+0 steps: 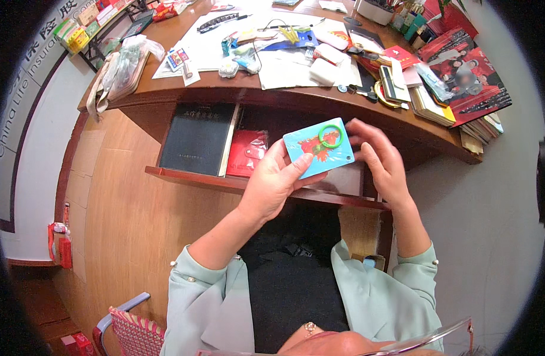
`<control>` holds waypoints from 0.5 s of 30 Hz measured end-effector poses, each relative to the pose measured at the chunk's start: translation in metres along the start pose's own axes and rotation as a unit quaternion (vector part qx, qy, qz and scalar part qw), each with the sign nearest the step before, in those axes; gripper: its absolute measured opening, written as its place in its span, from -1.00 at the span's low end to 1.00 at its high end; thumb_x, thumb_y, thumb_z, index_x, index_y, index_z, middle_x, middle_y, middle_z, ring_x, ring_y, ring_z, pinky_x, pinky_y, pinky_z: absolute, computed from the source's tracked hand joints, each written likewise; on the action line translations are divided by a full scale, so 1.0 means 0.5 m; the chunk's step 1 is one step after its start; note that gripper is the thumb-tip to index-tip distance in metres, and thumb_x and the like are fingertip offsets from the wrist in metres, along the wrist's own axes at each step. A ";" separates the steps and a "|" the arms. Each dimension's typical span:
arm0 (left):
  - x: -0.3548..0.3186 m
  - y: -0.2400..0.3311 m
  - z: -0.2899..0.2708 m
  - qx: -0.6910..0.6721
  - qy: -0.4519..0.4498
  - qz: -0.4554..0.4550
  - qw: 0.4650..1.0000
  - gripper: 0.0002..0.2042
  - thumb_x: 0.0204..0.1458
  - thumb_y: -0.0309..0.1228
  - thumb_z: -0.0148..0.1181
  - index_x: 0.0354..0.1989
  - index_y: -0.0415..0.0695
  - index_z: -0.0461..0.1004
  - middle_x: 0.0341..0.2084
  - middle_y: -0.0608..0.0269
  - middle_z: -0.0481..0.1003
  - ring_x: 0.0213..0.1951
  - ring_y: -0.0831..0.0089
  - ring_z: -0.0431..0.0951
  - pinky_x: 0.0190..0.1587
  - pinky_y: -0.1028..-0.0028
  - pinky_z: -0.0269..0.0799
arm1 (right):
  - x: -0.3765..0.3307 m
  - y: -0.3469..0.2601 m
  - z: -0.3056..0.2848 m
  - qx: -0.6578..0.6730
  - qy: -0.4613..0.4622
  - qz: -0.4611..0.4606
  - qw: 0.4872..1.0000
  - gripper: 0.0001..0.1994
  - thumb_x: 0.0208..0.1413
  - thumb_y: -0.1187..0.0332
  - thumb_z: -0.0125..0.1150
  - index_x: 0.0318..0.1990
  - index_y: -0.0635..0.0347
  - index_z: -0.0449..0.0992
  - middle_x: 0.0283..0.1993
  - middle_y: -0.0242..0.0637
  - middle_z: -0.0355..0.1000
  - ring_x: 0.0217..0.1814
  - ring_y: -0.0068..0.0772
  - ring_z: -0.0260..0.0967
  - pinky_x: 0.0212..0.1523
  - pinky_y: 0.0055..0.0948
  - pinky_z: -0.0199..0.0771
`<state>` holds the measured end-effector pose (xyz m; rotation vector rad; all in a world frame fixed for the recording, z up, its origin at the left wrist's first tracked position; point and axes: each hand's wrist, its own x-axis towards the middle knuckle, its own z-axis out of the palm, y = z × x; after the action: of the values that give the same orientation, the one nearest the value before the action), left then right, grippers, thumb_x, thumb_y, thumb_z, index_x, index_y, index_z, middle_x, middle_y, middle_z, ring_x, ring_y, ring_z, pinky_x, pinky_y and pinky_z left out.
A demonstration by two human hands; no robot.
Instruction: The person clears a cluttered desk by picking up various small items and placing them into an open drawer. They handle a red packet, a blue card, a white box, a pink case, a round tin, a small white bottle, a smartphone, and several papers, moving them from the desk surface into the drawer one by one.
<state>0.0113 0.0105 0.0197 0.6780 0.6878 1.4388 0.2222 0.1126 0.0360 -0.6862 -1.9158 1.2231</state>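
A light-blue picture card [304, 134] with a red and orange design and a small dark hole in one corner is gripped by my left hand [272, 178]. The thumb lies on its face and the fingers pass behind it; whether it is one card or a stack I cannot tell. On its upper right part lies a green ring [331, 136]. Just right of the card my right hand [384, 163] is raised, fingers bent and apart, slightly blurred, with nothing visible in it. Both hands are above the pulled-out drawer [195, 178].
Inside the drawer are a dark book [196, 139] and a red pouch [247, 153]. The brown desk [213, 86] beyond carries papers, a white case [324, 71], stacked notebooks [429, 105] and a red photo panel [471, 77]. A pink woven chair [133, 332] stands lower left.
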 end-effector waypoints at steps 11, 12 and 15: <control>-0.027 0.101 -0.132 0.606 0.159 0.255 0.737 -0.78 0.25 -0.45 0.09 -0.04 -0.30 0.56 -0.20 0.11 0.61 -0.18 0.45 0.61 -0.11 0.49 0.51 | 0.078 0.117 0.005 -0.039 -0.100 0.271 0.957 -0.65 0.31 0.26 0.09 0.09 0.36 0.47 -0.19 -0.25 0.51 -0.31 -0.51 0.43 -0.25 -0.48 0.51; -0.033 0.108 -0.135 0.622 0.164 0.257 0.721 -0.78 0.24 -0.50 0.07 -0.04 -0.30 0.56 -0.18 0.10 0.61 -0.18 0.44 0.62 -0.12 0.49 0.51 | 0.096 0.121 0.015 -0.074 -0.123 0.256 0.956 -0.65 0.31 0.26 0.10 0.08 0.36 0.48 -0.21 -0.22 0.53 -0.34 -0.50 0.44 -0.27 -0.47 0.52; -0.036 0.103 -0.149 0.635 0.163 0.259 0.709 -0.77 0.20 -0.59 0.01 -0.05 -0.30 0.56 -0.16 0.12 0.60 -0.18 0.45 0.62 -0.18 0.53 0.50 | 0.142 0.137 0.046 -0.159 -0.176 0.199 0.951 -0.68 0.28 0.29 0.12 0.02 0.39 0.51 -0.26 -0.12 0.56 -0.43 -0.47 0.49 -0.33 -0.42 0.54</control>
<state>-0.0789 -0.0062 0.0119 1.8140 1.9560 1.4354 0.1656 0.1823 -0.0109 -1.1303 -2.3825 1.3625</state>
